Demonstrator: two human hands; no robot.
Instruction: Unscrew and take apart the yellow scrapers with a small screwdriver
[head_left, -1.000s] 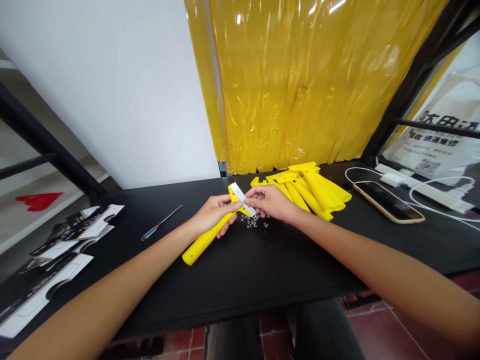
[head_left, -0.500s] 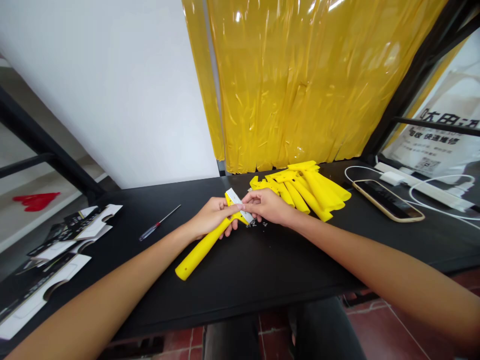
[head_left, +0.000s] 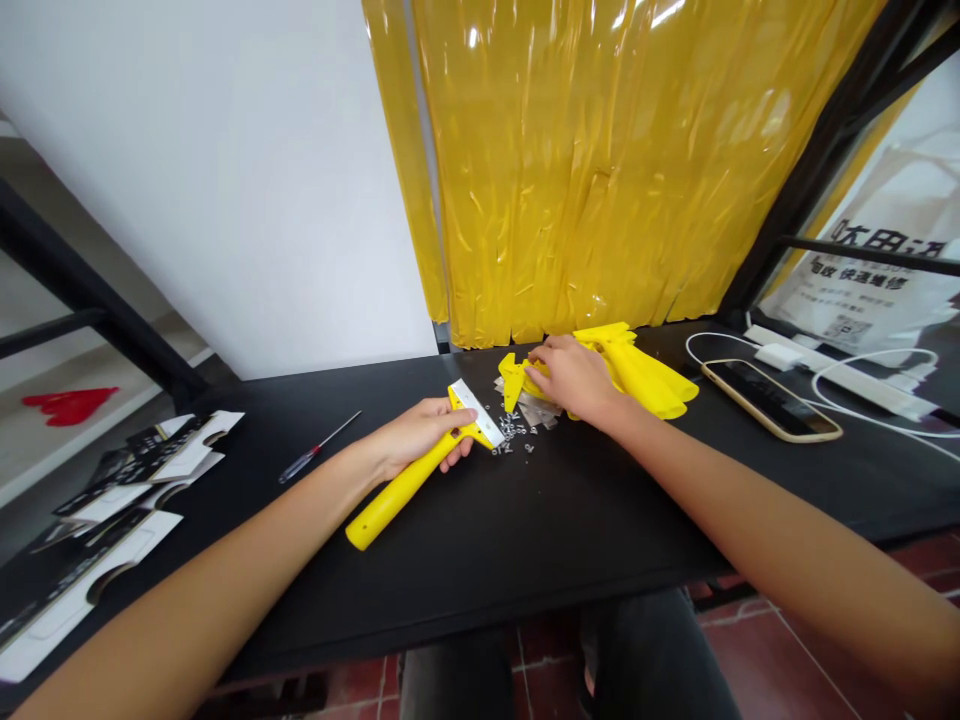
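Observation:
My left hand (head_left: pixel 424 435) is closed around a yellow scraper (head_left: pixel 397 495), its thumb pressing a pale metal strip (head_left: pixel 480 418) against the wide head. The scraper's handle slants down to the left, above the black tabletop. My right hand (head_left: pixel 574 375) is over the pile of yellow scraper handles (head_left: pixel 649 375), its fingers curled on a handle near the left side; the fingertips are partly hidden. Beside it a yellow scraper head (head_left: pixel 512 380) sticks out. Thin metal plates (head_left: pixel 538 408) lie beneath this end of the pile, with several small screws (head_left: pixel 516 430) scattered in front.
A screwdriver (head_left: pixel 319 447) lies left of my left hand. Printed card sleeves (head_left: pixel 142 520) are stacked at the left edge. To the right are a phone (head_left: pixel 772 400), white cables and a power strip (head_left: pixel 847 372). A yellow plastic curtain (head_left: pixel 600 180) hangs behind the table.
My right hand has left the metal strip on the scraper and moved right onto the yellow pile. The screws and plates now show. My left hand keeps hold of the scraper.

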